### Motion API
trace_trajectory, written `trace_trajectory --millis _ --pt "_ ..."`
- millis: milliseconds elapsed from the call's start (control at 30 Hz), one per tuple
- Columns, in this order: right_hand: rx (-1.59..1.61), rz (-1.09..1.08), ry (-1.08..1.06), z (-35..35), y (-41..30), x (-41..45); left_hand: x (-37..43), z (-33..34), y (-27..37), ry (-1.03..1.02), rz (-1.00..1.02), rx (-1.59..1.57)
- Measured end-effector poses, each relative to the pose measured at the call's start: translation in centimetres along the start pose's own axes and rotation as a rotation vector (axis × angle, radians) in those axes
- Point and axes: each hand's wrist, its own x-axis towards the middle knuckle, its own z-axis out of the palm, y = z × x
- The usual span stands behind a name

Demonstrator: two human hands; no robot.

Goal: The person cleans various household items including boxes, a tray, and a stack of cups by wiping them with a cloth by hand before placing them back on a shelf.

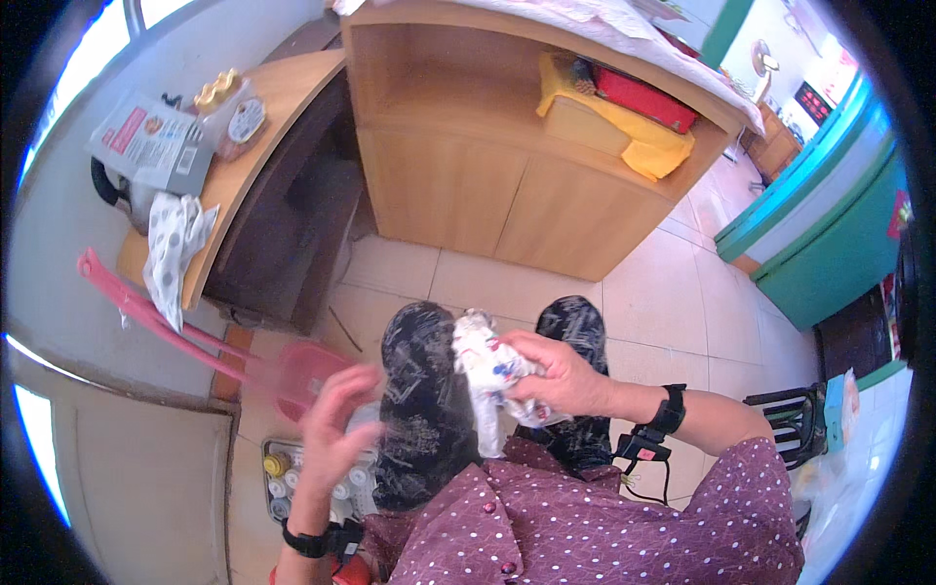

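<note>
My right hand [563, 373] is closed around a crumpled white bundle with red and blue patches [491, 365], which looks like printed cloth. The bundle is held over the gap between my knees, one end hanging towards my lap. Off to the left, my left hand [340, 420] is raised with its fingers apart and nothing in it; it is blurred. Below it on the floor stands a metal tray [270, 457] of small bottles [292, 479], partly hidden by my left arm. My dark trousers [420, 409] carry pale streaks.
A pink long-handled dustpan [300, 373] leans at the left. Beyond my knees stands a wooden cabinet [439, 190] with a yellow cloth [654, 150] on its shelf. A side table [248, 175] holds a kettle [131, 197], a jar [234, 121] and a dotted cloth [172, 241]. A dark chair [790, 420] is at the right.
</note>
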Motion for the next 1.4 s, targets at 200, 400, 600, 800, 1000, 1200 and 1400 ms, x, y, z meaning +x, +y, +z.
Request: trace_trajectory --millis 200,400,600,800,1000,1200,1400 --pt "0.317 0.020 0.334 -2.2 1.1 1.4 8.9 10.1 2.4 -0.578 -0.142 0.255" --pt "0.512 0.218 0.825 -11.9 6.6 3.0 16.7 13.8 -0.3 -0.700 -0.050 0.353" --pt "-0.580 0.145 1.167 -27.9 9.5 6.9 24.2 15.1 -5.4 -0.750 0.073 0.438" --pt "-1.234 -0.017 0.669 -27.5 16.9 14.7 22.6 16.2 -7.3 -0.842 0.332 0.757" --pt "-1.196 -0.204 0.355 -22.7 15.3 30.8 21.2 16.8 -5.9 -0.915 0.433 0.851" --pt "-1.020 -0.354 0.538 -15.5 13.0 43.8 21.0 17.6 -7.3 -0.875 0.452 0.823" --pt "-0.378 -0.138 0.526 -21.4 9.1 46.8 22.0 17.9 -8.1 -0.914 0.388 0.855"
